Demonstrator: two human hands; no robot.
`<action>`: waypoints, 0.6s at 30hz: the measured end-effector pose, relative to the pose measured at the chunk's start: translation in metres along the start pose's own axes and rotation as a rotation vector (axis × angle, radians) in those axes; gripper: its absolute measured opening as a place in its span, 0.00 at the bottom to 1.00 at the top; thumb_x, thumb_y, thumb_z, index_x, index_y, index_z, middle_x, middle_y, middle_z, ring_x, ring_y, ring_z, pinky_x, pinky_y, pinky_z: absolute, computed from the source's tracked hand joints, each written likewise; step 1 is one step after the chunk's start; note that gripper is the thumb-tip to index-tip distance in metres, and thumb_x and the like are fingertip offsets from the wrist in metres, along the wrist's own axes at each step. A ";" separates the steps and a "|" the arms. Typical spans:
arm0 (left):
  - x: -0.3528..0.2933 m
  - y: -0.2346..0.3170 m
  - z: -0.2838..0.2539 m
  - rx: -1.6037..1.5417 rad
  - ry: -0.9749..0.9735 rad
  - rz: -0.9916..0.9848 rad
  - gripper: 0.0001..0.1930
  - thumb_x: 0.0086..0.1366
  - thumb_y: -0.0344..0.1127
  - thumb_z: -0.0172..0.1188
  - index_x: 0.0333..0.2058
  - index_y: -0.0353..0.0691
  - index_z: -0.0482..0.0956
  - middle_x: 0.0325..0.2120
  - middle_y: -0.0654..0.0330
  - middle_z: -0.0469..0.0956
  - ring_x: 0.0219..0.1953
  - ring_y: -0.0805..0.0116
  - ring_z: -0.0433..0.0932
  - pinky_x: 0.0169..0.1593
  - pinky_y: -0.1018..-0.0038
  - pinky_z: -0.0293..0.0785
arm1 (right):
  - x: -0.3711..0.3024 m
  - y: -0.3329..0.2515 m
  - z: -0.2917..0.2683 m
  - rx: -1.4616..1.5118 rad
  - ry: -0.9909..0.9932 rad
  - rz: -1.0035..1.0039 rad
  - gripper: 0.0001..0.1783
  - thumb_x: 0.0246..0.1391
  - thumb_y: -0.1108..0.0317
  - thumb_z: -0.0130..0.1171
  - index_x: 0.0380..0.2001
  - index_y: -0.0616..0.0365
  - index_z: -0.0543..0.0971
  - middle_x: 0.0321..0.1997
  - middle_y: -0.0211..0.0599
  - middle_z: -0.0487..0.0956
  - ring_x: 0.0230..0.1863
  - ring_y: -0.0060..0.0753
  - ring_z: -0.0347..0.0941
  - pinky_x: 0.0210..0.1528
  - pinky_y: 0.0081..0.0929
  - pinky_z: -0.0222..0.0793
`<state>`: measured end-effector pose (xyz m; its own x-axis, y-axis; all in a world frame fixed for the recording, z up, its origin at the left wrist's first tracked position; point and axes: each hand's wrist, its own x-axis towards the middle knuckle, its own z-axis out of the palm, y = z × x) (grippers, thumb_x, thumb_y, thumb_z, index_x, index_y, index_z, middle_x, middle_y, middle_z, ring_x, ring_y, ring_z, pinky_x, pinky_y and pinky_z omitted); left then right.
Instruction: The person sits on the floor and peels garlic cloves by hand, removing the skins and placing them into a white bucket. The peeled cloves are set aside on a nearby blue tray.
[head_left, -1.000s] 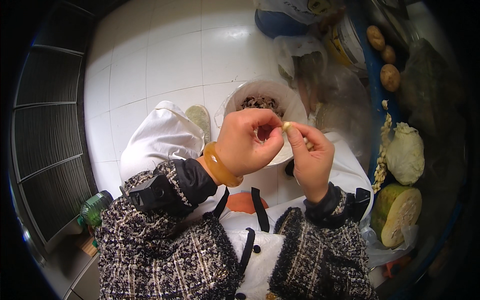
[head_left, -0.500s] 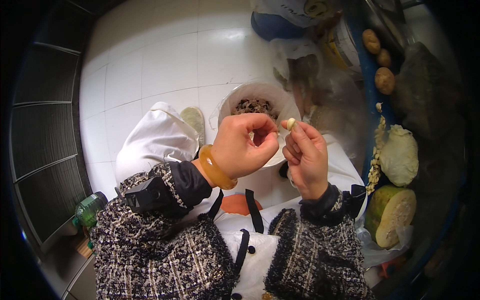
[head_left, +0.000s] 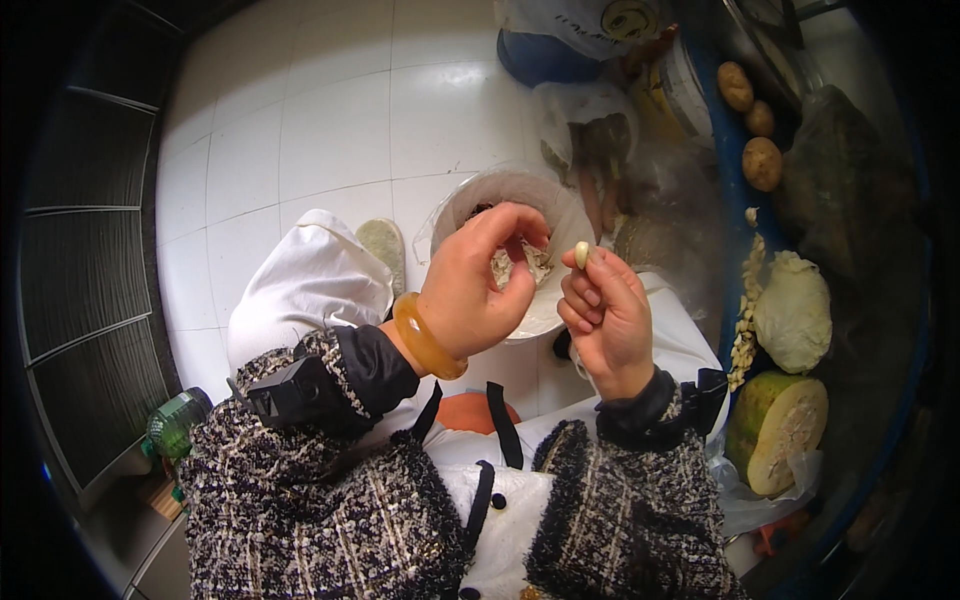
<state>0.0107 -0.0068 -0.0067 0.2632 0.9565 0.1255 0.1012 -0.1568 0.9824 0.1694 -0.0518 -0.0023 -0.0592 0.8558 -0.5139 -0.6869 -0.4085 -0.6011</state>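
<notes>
Clove (head_left: 582, 254) in right fingers (head_left: 616, 280) (left (head_left: 508, 224) parted)

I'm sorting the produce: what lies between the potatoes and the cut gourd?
The head view shows a pale cabbage and, along its left side, a line of garlic cloves between the potatoes and the cut gourd.

Beneath us we see a floor (head_left: 335, 110) of large, glossy white tiles, with thin dark grout lines that bow toward the rim of our view. Along our left stands a dark, cabinet-like front (head_left: 85, 260), its finely ridged panels divided by pale horizontal strips. On our right we make out a surface with a blue edge (head_left: 735, 188), its far side lost in shadow. Light leaves a soft sheen on the upper tiles, while both sides stay dim.
</notes>
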 end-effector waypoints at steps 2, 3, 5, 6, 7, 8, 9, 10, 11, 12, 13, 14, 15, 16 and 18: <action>0.000 -0.002 -0.005 -0.022 -0.073 0.025 0.03 0.52 0.24 0.54 0.25 0.35 0.76 0.19 0.59 0.73 0.26 0.66 0.72 0.30 0.72 0.68 | 0.000 0.000 0.001 -0.025 0.009 0.019 0.13 0.63 0.66 0.48 0.37 0.66 0.76 0.18 0.20 0.59 0.16 0.10 0.48 0.17 0.11 0.44; 0.000 -0.002 -0.006 -0.009 -0.085 0.020 0.02 0.52 0.24 0.55 0.25 0.35 0.76 0.19 0.59 0.74 0.25 0.66 0.71 0.29 0.72 0.68 | 0.000 0.001 0.001 -0.035 0.011 0.027 0.13 0.63 0.66 0.48 0.37 0.66 0.76 0.17 0.20 0.59 0.16 0.10 0.48 0.17 0.11 0.43; 0.000 -0.002 -0.008 0.015 -0.105 0.007 0.01 0.52 0.25 0.57 0.25 0.35 0.76 0.20 0.59 0.74 0.25 0.66 0.71 0.29 0.72 0.68 | -0.001 0.000 0.002 -0.070 -0.003 0.041 0.11 0.62 0.67 0.48 0.37 0.65 0.75 0.17 0.20 0.59 0.16 0.11 0.48 0.18 0.11 0.45; 0.000 -0.001 -0.007 0.009 -0.095 0.003 0.01 0.51 0.26 0.58 0.25 0.35 0.76 0.20 0.59 0.75 0.25 0.66 0.71 0.29 0.72 0.68 | -0.002 0.000 0.003 -0.089 -0.010 0.047 0.10 0.62 0.68 0.48 0.36 0.64 0.75 0.17 0.20 0.59 0.16 0.11 0.48 0.18 0.11 0.45; 0.000 -0.001 -0.006 -0.003 -0.086 -0.003 0.02 0.51 0.26 0.60 0.25 0.35 0.76 0.20 0.58 0.75 0.25 0.65 0.72 0.29 0.72 0.68 | -0.002 0.000 0.003 -0.088 -0.015 0.036 0.10 0.62 0.68 0.48 0.36 0.63 0.75 0.17 0.20 0.59 0.16 0.11 0.49 0.18 0.11 0.45; 0.001 0.000 -0.004 -0.011 -0.085 -0.006 0.04 0.51 0.27 0.61 0.25 0.35 0.76 0.21 0.58 0.75 0.25 0.65 0.72 0.29 0.72 0.68 | -0.001 0.000 0.003 -0.086 -0.018 0.025 0.09 0.62 0.68 0.48 0.35 0.62 0.75 0.17 0.20 0.59 0.16 0.11 0.49 0.17 0.11 0.45; 0.002 0.000 -0.004 0.021 -0.068 0.031 0.04 0.51 0.28 0.62 0.25 0.35 0.77 0.21 0.58 0.75 0.25 0.65 0.72 0.29 0.72 0.68 | -0.001 0.001 0.004 -0.091 -0.012 0.014 0.09 0.62 0.68 0.48 0.34 0.61 0.74 0.17 0.20 0.59 0.16 0.11 0.49 0.17 0.11 0.45; 0.003 0.000 -0.004 0.058 -0.058 0.072 0.05 0.50 0.29 0.63 0.26 0.35 0.77 0.21 0.58 0.75 0.25 0.64 0.73 0.29 0.72 0.69 | -0.001 0.001 0.004 -0.096 -0.015 0.014 0.08 0.62 0.68 0.48 0.34 0.61 0.74 0.17 0.20 0.59 0.16 0.10 0.49 0.17 0.11 0.45; 0.004 0.000 -0.004 0.095 -0.048 0.114 0.06 0.50 0.29 0.64 0.26 0.35 0.78 0.22 0.57 0.76 0.25 0.64 0.73 0.30 0.72 0.69 | -0.001 0.001 0.003 -0.107 -0.008 0.015 0.08 0.62 0.68 0.48 0.33 0.60 0.74 0.17 0.20 0.60 0.16 0.10 0.49 0.17 0.11 0.45; 0.004 -0.001 -0.005 0.091 -0.063 0.127 0.07 0.50 0.28 0.65 0.28 0.35 0.78 0.23 0.58 0.76 0.26 0.67 0.73 0.31 0.74 0.69 | -0.002 0.002 0.003 -0.120 -0.015 0.011 0.08 0.62 0.68 0.48 0.32 0.59 0.73 0.18 0.20 0.60 0.16 0.10 0.49 0.17 0.11 0.45; 0.004 -0.001 -0.006 0.090 -0.081 0.139 0.08 0.51 0.28 0.65 0.31 0.35 0.79 0.24 0.59 0.76 0.27 0.70 0.73 0.32 0.76 0.69 | -0.002 0.003 0.003 -0.117 -0.009 0.018 0.08 0.62 0.68 0.48 0.32 0.59 0.73 0.18 0.20 0.60 0.16 0.10 0.49 0.17 0.11 0.45; 0.004 -0.002 -0.007 0.089 -0.098 0.152 0.09 0.51 0.27 0.66 0.33 0.34 0.80 0.26 0.59 0.77 0.28 0.72 0.73 0.34 0.78 0.68 | -0.002 0.003 0.003 -0.111 -0.017 0.019 0.08 0.62 0.68 0.48 0.32 0.59 0.73 0.18 0.20 0.60 0.16 0.10 0.49 0.17 0.11 0.45; 0.004 -0.003 -0.007 0.091 -0.102 0.146 0.09 0.51 0.27 0.66 0.33 0.34 0.80 0.26 0.59 0.77 0.28 0.73 0.73 0.34 0.79 0.69 | -0.001 0.003 0.003 -0.105 -0.023 0.021 0.08 0.62 0.68 0.48 0.32 0.59 0.73 0.18 0.20 0.60 0.16 0.10 0.49 0.17 0.11 0.45; 0.004 -0.003 -0.007 0.093 -0.106 0.140 0.09 0.51 0.26 0.65 0.33 0.34 0.81 0.26 0.59 0.77 0.28 0.73 0.73 0.33 0.79 0.69 | -0.001 0.003 0.003 -0.106 -0.020 0.029 0.08 0.62 0.68 0.48 0.33 0.59 0.73 0.18 0.20 0.60 0.16 0.10 0.49 0.17 0.11 0.45; 0.003 -0.004 -0.006 0.088 -0.101 0.128 0.07 0.50 0.27 0.65 0.31 0.35 0.81 0.25 0.58 0.77 0.27 0.69 0.74 0.33 0.77 0.70 | 0.000 0.003 0.002 -0.106 -0.014 0.045 0.08 0.62 0.68 0.49 0.33 0.59 0.74 0.18 0.20 0.60 0.16 0.10 0.49 0.17 0.11 0.45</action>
<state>0.0054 -0.0017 -0.0093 0.3735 0.8986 0.2303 0.1425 -0.3009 0.9429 0.1655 -0.0528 -0.0025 -0.0992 0.8400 -0.5334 -0.6025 -0.4773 -0.6396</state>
